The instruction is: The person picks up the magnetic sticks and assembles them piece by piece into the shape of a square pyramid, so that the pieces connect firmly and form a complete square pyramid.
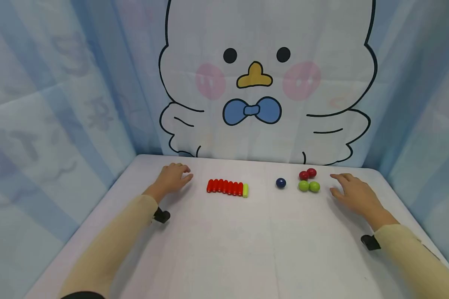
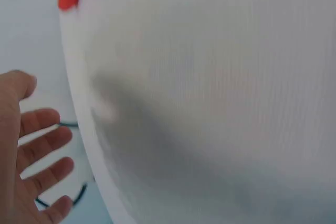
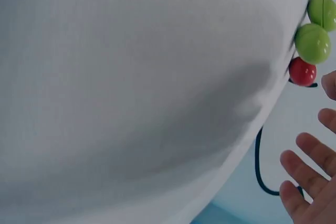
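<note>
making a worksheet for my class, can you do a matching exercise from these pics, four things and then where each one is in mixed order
Things
1. blue ball
2. green balls
3. green stick
4. left hand

Places in the head view
A. left of the red sticks
B. at the right end of the red sticks
C. between the sticks and the other balls
D. on the near side of the red balls

Pairs: 1-C, 2-D, 3-B, 4-A
</note>
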The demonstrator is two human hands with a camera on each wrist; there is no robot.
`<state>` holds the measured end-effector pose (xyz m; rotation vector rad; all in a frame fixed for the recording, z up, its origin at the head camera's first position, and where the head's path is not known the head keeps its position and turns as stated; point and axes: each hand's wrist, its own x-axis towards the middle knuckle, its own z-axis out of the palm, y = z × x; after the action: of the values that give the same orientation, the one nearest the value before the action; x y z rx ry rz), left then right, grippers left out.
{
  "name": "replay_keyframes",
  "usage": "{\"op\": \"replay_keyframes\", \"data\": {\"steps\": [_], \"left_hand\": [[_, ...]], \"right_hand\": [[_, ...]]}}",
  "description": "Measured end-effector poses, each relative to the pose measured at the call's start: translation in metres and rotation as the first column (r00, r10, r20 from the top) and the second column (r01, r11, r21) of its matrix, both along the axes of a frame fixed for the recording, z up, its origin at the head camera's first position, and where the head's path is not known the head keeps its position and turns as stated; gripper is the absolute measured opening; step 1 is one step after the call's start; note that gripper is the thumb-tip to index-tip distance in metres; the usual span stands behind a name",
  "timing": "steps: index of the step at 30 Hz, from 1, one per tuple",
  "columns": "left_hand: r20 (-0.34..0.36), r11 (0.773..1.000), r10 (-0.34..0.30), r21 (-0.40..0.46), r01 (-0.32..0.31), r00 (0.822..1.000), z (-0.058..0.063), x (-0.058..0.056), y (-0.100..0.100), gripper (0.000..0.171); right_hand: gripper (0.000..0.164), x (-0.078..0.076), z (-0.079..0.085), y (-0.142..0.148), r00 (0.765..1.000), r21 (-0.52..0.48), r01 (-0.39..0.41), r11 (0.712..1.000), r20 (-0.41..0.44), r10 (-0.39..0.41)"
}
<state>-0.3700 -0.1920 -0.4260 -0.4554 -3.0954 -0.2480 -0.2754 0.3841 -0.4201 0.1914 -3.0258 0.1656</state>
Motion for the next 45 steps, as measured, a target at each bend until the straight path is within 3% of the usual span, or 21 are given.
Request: {"op": "replay_keyframes", "data": {"steps": [3,8,13,24,31,38,45], "left_hand": [[0.036,0.995,0.048,0.091,-0.051,0.998,-0.003,0.007,0.019,0.036],[0.122,0.971,0.074,0.217,-0.099,0.990,-0.003,0.020,0.046,0.034],[0.185,0.940,0.096,0.306,-0.151,0.978,-0.003,0.030,0.061,0.035],[0.231,0.903,0.099,0.388,-0.185,0.968,-0.008,0.035,0.076,0.036],[0.255,0.877,0.118,0.427,-0.222,0.960,-0.011,0.037,0.079,0.038],[0.312,0.838,0.171,0.452,-0.304,0.935,-0.010,0.031,0.077,0.040],[0.345,0.820,0.197,0.455,-0.347,0.918,-0.010,0.029,0.076,0.039]], "right_hand": [[0.058,-0.001,-0.004,-0.010,1.000,-0.046,0.000,0.999,0.014,0.001],[0.060,-0.003,-0.010,-0.019,0.994,-0.208,0.086,0.974,0.082,-0.070],[0.057,-0.007,-0.010,-0.025,0.978,-0.389,0.177,0.904,0.173,-0.117],[0.058,-0.010,-0.010,-0.030,0.915,-0.571,0.366,0.734,0.364,-0.173],[0.060,-0.012,-0.012,-0.038,0.919,-0.598,0.363,0.715,0.356,-0.170],[0.059,-0.016,-0.013,-0.053,0.928,-0.632,0.365,0.684,0.305,-0.214],[0.055,-0.016,-0.014,-0.060,0.925,-0.643,0.377,0.667,0.301,-0.233]]}}
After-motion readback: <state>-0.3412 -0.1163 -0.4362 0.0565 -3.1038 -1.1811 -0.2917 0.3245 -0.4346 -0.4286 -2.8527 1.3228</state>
